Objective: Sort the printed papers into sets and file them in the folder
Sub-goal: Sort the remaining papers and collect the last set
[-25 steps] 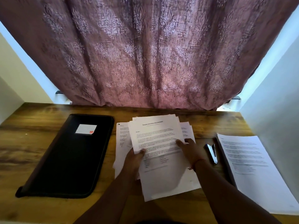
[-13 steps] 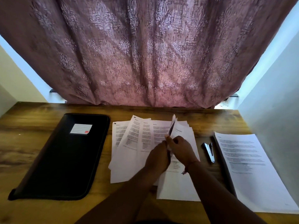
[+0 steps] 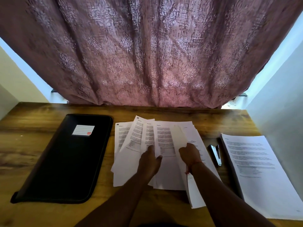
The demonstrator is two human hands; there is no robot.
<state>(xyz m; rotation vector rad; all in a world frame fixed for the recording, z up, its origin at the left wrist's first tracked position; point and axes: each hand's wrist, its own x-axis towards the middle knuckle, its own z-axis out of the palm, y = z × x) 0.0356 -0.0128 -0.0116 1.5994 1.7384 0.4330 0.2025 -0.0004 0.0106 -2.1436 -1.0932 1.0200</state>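
Observation:
Several printed papers (image 3: pixel 131 138) lie fanned out on the wooden desk (image 3: pixel 32 145), overlapping toward the left. My left hand (image 3: pixel 150 158) rests on the fan with straight fingers pressing the sheets. My right hand (image 3: pixel 189 154) pinches the edge of a sheet (image 3: pixel 180 136) that curls up from the right-hand pile (image 3: pixel 198 190). A closed black zip folder (image 3: pixel 65 161) with a white label lies flat to the left of the papers, apart from both hands.
A black stapler (image 3: pixel 216 154) lies just right of the pile. A separate stack of printed pages (image 3: pixel 255 169) sits at the desk's right side. A patterned curtain (image 3: pixel 147 54) hangs behind the desk; walls close in on both sides.
The single top sheet held by both hands is gone; the papers are now spread into a fan to the left. My right hand has peeled another sheet up from the right pile.

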